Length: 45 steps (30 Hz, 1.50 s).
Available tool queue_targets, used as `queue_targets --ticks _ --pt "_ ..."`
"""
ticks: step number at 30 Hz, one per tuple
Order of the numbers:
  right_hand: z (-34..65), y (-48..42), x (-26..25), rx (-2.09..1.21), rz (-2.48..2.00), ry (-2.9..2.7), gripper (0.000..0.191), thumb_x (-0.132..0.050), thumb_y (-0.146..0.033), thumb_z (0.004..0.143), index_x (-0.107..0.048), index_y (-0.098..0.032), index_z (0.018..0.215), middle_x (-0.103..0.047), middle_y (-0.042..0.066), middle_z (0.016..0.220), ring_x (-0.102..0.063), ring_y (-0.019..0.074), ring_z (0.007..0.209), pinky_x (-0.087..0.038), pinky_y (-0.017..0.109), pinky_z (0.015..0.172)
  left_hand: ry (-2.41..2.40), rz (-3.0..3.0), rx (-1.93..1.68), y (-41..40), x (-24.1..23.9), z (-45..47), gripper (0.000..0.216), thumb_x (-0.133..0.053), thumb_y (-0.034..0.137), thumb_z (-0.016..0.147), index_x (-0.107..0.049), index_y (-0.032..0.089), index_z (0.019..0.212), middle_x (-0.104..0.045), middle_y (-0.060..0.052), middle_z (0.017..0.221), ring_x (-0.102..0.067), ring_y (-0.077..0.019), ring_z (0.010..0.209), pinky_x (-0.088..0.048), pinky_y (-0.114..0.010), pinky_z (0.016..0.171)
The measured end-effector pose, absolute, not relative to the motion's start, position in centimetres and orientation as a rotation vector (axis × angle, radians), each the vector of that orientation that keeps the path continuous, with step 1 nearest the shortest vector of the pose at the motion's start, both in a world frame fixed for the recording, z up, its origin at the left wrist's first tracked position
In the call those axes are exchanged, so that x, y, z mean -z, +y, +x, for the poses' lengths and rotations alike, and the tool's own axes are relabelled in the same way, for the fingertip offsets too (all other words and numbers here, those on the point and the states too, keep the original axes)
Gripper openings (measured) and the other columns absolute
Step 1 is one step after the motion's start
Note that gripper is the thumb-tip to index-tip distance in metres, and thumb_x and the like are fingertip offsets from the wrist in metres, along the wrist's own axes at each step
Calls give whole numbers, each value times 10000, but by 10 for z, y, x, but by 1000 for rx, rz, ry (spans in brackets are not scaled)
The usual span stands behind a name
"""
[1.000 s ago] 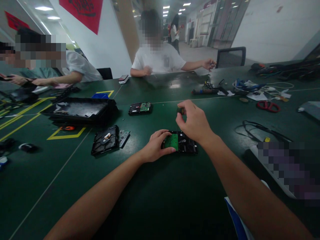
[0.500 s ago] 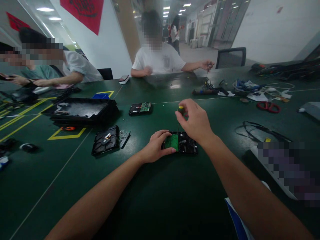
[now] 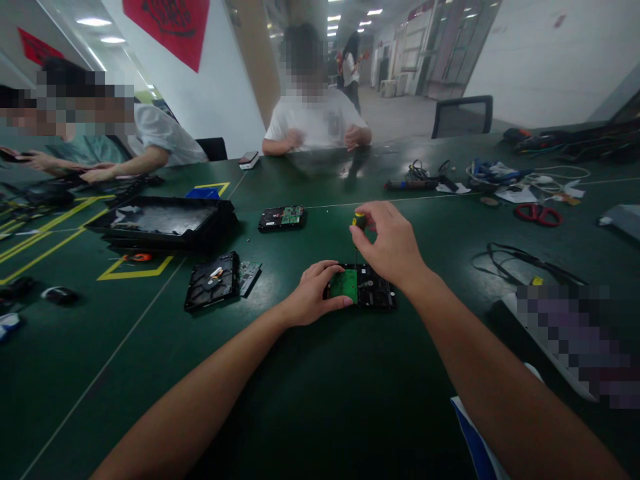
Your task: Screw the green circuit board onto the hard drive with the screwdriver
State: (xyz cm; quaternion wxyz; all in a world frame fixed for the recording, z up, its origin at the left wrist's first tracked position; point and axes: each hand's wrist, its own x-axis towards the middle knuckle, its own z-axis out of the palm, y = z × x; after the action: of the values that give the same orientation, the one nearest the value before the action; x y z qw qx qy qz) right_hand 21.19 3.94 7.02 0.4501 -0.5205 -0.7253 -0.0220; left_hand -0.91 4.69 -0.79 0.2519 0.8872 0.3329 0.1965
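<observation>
A black hard drive (image 3: 377, 291) with a green circuit board (image 3: 345, 285) lies flat on the dark green table. My left hand (image 3: 317, 293) grips its left end, thumb along the near edge and fingers at the far edge. Above the drive, my right hand (image 3: 387, 237) pinches the yellow and black handle of a screwdriver (image 3: 359, 221). The thin shaft points down to the far edge of the circuit board; its tip is too small to make out. To the left lies another hard drive (image 3: 213, 283), beside a loose circuit board (image 3: 249, 277).
A third hard drive (image 3: 281, 218) lies farther back. Black trays (image 3: 165, 220) are stacked at left. Red-handled scissors (image 3: 539, 214), a black cable (image 3: 530, 260) and tangled wires (image 3: 500, 175) lie at right. A person in white (image 3: 320, 120) sits opposite; others sit at left.
The screwdriver handle has tilted and turned slightly in my right hand. My left hand stays on the hard drive. The person opposite has drawn an outstretched arm back toward the body.
</observation>
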Motion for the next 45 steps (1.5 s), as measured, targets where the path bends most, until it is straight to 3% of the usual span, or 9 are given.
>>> queue_targets --ticks 9,18,29,35,45 --pt "212 38 -70 -8 -1313 -1771 197 -626 -321 952 -556 -248 1122 -694 85 1096 -676 246 895 -527 401 783 909 2414 -528 47 8 -9 654 -732 560 909 -516 244 1440 -484 -157 1537 -436 -364 1459 -375 -585 1215" --pt "210 37 -72 70 -1295 -1826 276 -600 -196 903 -591 -225 1177 -688 85 1097 -645 230 878 -509 385 788 909 2410 -536 47 8 -8 643 -735 556 907 -520 251 1431 -496 -158 1527 -453 -367 1448 -383 -597 1206" --pt "212 41 -67 -65 -1315 -1700 260 -671 -283 896 -524 -244 1107 -687 78 1035 -674 237 859 -552 406 774 910 2399 -522 46 5 -8 635 -729 557 911 -520 249 1425 -491 -157 1534 -448 -370 1450 -383 -605 1207" --pt "212 38 -70 -69 -1291 -1769 212 -640 -360 955 -546 -269 1122 -699 78 1112 -681 254 931 -541 410 778 895 2409 -535 47 5 -8 638 -731 561 907 -515 268 1431 -492 -146 1532 -451 -368 1449 -386 -610 1202" --pt "210 36 -71 4 -1296 -1809 239 -606 -246 924 -567 -252 1160 -683 78 1109 -652 238 910 -525 394 798 901 2410 -537 47 8 -9 651 -734 568 905 -516 257 1433 -495 -148 1529 -456 -361 1445 -384 -588 1207"
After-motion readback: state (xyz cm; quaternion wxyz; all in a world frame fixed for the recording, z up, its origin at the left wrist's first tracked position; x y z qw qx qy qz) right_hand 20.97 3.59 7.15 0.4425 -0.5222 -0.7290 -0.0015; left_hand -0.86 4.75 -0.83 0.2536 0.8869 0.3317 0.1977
